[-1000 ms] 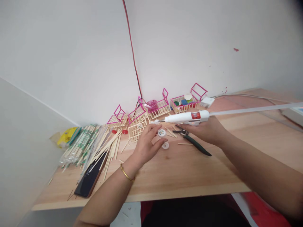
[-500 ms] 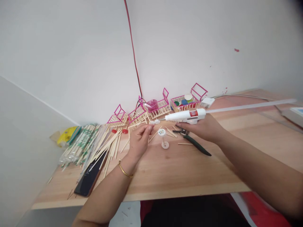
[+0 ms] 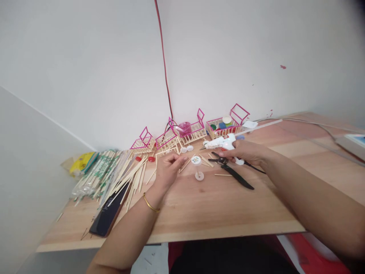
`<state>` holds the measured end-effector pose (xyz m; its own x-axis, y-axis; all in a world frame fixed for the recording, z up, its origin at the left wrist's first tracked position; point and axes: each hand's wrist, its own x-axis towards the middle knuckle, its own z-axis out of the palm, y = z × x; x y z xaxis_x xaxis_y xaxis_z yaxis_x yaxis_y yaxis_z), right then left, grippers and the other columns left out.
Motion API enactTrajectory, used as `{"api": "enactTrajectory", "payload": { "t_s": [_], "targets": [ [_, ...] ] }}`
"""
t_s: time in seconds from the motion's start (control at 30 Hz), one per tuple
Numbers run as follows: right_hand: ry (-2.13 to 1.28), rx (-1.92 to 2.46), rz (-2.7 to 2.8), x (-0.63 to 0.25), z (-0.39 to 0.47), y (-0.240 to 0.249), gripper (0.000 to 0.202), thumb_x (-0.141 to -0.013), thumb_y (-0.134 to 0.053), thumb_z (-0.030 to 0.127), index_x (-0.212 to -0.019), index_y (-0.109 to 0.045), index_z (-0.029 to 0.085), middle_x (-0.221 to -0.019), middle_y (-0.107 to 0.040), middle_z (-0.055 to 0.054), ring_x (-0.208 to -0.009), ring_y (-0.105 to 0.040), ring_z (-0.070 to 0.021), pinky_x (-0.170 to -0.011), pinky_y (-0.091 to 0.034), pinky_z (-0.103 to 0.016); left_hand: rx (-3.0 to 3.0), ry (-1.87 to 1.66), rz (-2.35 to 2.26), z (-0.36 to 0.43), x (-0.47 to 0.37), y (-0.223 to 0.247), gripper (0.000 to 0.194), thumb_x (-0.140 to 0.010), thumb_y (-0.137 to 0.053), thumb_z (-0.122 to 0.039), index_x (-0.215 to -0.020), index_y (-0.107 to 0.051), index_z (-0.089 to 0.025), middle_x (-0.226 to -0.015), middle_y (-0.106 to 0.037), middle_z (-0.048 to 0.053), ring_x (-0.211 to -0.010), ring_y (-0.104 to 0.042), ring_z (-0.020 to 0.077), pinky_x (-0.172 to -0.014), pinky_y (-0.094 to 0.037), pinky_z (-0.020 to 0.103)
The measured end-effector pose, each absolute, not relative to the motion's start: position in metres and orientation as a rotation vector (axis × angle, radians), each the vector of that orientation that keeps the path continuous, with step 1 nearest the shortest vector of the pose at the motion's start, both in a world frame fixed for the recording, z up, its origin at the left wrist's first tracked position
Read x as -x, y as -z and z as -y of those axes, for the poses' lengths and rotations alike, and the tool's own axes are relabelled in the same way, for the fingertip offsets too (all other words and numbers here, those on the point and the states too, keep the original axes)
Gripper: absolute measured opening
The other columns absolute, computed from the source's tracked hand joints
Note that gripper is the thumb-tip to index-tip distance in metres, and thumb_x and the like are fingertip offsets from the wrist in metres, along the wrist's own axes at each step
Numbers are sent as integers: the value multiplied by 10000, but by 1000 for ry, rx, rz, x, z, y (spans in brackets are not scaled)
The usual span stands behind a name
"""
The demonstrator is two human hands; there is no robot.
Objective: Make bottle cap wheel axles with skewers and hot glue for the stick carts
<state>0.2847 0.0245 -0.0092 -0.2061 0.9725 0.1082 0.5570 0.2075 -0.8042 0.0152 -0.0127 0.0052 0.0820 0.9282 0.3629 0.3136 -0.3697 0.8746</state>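
My right hand (image 3: 246, 151) is wrapped round the white glue gun (image 3: 221, 142), whose nozzle points left; a clear glue stick reaches up and right behind it. The fingers of my left hand (image 3: 170, 167) are pinched together, and what they hold, if anything, is too small to make out. Between my hands stands a white spool-like piece (image 3: 196, 161), two round discs joined by a short stick. Two white caps (image 3: 183, 150) lie just beyond my left fingertips. Dark-handled pliers (image 3: 236, 177) lie below my right hand.
Stick frames with pink rims (image 3: 192, 133) line the wall, one holding coloured caps. At left are loose sticks (image 3: 134, 175), a dark phone (image 3: 107, 213), bagged sticks (image 3: 97, 171) and a yellow packet (image 3: 82, 163). A white device (image 3: 352, 142) sits far right; a cable crosses behind.
The glue gun in my right hand has drawn back from the white caps and tilted, showing its handle and black cord. My left hand has barely moved.
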Motion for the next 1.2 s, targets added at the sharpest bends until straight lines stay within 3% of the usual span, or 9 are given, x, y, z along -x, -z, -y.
{"api": "enactTrajectory", "payload": {
  "t_s": [0.13, 0.27, 0.43, 0.57, 0.7, 0.93, 1.0, 1.2],
  "targets": [
    [-1224, 1492, 1876, -293, -27, 4, 417, -668, -681, 536, -491, -472, 222, -459, -557, -19, -438, -513, -159, -418, -389, -291, -1584, -1311, -1106, 9, -16, -2, 487, -830, -506, -533, -563, -587, -134, -534, -569, 17, -529, -515, 105, -563, -408, 237],
    [-1272, 1578, 1891, -299, -31, 6, 420, -685, -650, 548, -486, -487, 215, -490, -573, -22, -444, -511, -142, -432, -390, -279, -1262, -1349, -978, 5, -17, 1, 604, -833, -397, -642, -680, -632, -107, -587, -614, 54, -540, -560, 122, -570, -449, 259],
    [-1290, 1631, 1873, -306, -32, 5, 361, -703, -623, 537, -570, -554, 209, -561, -640, -55, -462, -550, -162, -426, -403, -283, -1182, -1324, -892, 3, -17, 1, 590, -829, -432, -625, -745, -659, -87, -653, -651, 79, -560, -577, 120, -582, -465, 262],
    [-1081, 1787, 2068, -312, -33, 0, 411, -714, -589, 585, -581, -604, 197, -561, -651, -68, -490, -565, -183, -470, -400, -304, -1189, -1312, -890, 5, -18, 0, 576, -830, -455, -605, -805, -670, -71, -707, -667, 93, -576, -579, 121, -602, -473, 269],
    [-705, 1964, 2308, -316, -34, -2, 530, -712, -538, 658, -443, -521, 202, -481, -589, -65, -512, -555, -203, -495, -347, -314, -1176, -1318, -887, 6, -20, -1, 565, -819, -485, -597, -849, -683, -68, -737, -655, 86, -587, -564, 112, -589, -463, 257],
    [-449, 2116, 2258, -325, -34, -4, 443, -702, -567, 603, -502, -558, 209, -524, -598, -56, -548, -552, -210, -487, -316, -297, -1249, -1337, -894, 7, -20, -2, 560, -848, -443, -583, -898, -704, -90, -598, -485, 7, -517, -415, 76, -484, -343, 219],
    [-346, 2015, 2129, -317, -30, -9, 382, -707, -591, 559, -555, -572, 208, -535, -602, -43, -534, -538, -194, -488, -333, -293, -1255, -1329, -889, 8, -19, -5, 572, -857, -421, -587, -915, -706, -94, -557, -417, -14, -485, -350, 69, -456, -281, 220],
    [-66, 1055, 1878, -260, 6, -20, 180, -830, -565, 383, -842, -631, 215, -761, -651, -40, -633, -563, -164, -622, -450, -308, -1369, -1185, -705, 25, -18, -16, 593, -871, -377, -598, -1036, -695, -125, -532, -324, -35, -472, -245, 68, -474, -198, 238]
  ]
}}
